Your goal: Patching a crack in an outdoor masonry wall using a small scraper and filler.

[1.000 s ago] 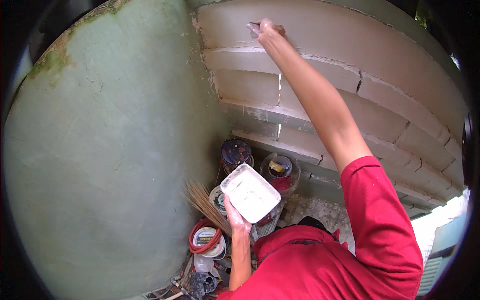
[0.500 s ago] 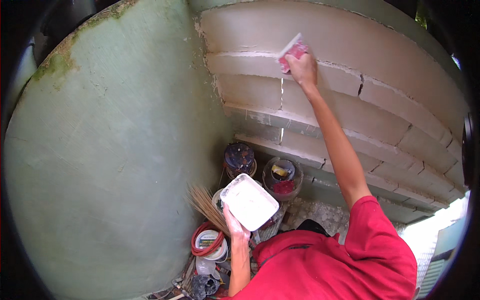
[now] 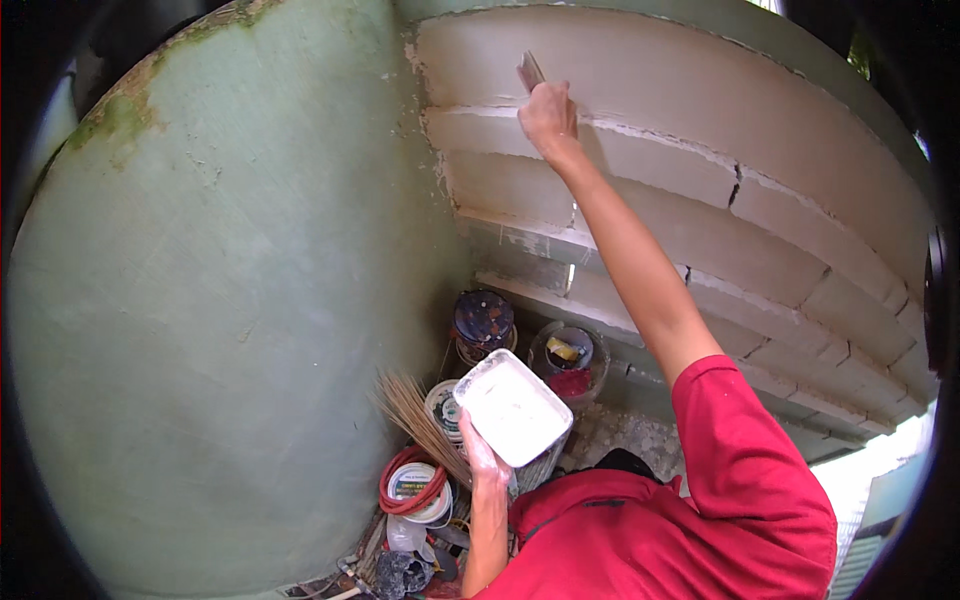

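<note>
My right hand (image 3: 548, 115) is raised at the far block wall, its fingers closed round a putty scraper (image 3: 531, 70). The scraper is turned nearly edge-on, by the upper blocks just above a whitish joint line. Its earlier view shows a pale blade and a smeared pink body. Low in front of me, my left hand (image 3: 482, 455) grips the near left side of a white rectangular tray (image 3: 545, 451). White paste (image 3: 510, 400) covers the inside of the tray. White smears mark the left fingers.
A smooth green wall (image 3: 230, 300) stands on the left, meeting the block wall (image 3: 690, 75) in a corner. Below are a dark-lidded bucket (image 3: 484, 316), a clear basin (image 3: 598, 377), a straw bundle (image 3: 415, 415) and a red hose (image 3: 392, 503) on a white bucket.
My right hand has moved left and slightly up along the wall, and the scraper has turned from broadside to nearly edge-on. The tray appears slightly farther right in view.
</note>
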Tool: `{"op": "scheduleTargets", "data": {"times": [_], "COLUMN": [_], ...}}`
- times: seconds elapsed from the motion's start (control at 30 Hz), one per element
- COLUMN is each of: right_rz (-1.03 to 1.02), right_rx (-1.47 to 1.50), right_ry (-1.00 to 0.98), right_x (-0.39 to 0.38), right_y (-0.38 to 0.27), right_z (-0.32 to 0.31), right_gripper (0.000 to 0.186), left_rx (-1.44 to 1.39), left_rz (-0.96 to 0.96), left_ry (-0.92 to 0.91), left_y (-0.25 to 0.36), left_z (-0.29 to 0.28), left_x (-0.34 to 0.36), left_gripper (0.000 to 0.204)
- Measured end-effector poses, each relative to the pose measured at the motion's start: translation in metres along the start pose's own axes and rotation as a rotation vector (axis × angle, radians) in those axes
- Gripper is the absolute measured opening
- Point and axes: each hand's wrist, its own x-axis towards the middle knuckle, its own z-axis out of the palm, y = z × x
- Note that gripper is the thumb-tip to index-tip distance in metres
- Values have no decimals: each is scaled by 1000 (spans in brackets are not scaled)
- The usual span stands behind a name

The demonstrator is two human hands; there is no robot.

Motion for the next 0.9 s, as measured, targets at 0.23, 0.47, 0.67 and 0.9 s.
{"op": "scheduleTargets", "data": {"times": [0.23, 0.47, 0.67, 0.9], "right_rz": [-246, -621, -1104, -1076], "right_rx": [-60, -379, -808, -979], "right_ry": [-119, -35, 245, 167], "right_x": [10, 36, 91, 105], "right_y": [-14, -30, -48, -10], "right_z": [9, -35, -13, 31], "right_gripper": [25, 19, 18, 17], "left_rx": [-72, -46, -48, -68], "left_rz": [38, 87, 64, 68], "left_ry": [54, 109, 52, 63], "left_y": [2, 13, 9, 0], "left_z": [-19, -23, -29, -21], "left_x": [-14, -8, 10, 19], "left_gripper": [58, 59, 60, 60]}}
